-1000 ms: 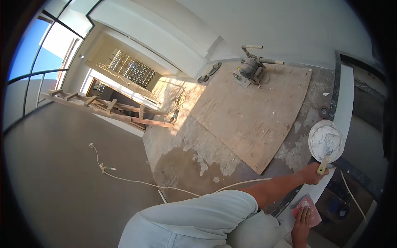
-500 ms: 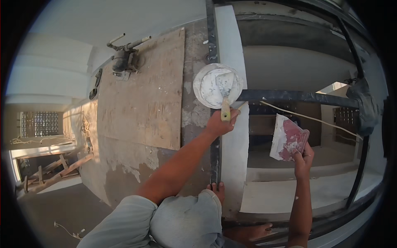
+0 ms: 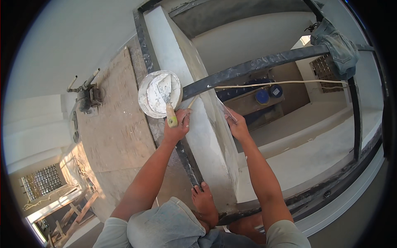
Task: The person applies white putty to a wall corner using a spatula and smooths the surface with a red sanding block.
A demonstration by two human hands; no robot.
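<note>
Left hand [image 3: 177,126]: grip closed around the yellow-handled trowel [image 3: 168,108], blade resting in the round plaster pan [image 3: 159,94] set on the ledge [image 3: 194,124] within reach. Right hand [image 3: 237,126]: fingers pinch a flat tool [image 3: 228,114], pressed against the ledge's side face.

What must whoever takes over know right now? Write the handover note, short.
Left hand: fingers shut on the putty knife, blade in the round pan of white plaster beside the ledge.
Right hand: holds a thin flat board edge-on at the ledge's side face.
Done: plaster in the pan is scraped into ridges; the ledge looks white.
Left: knife not yet lifted from the pan.
</note>
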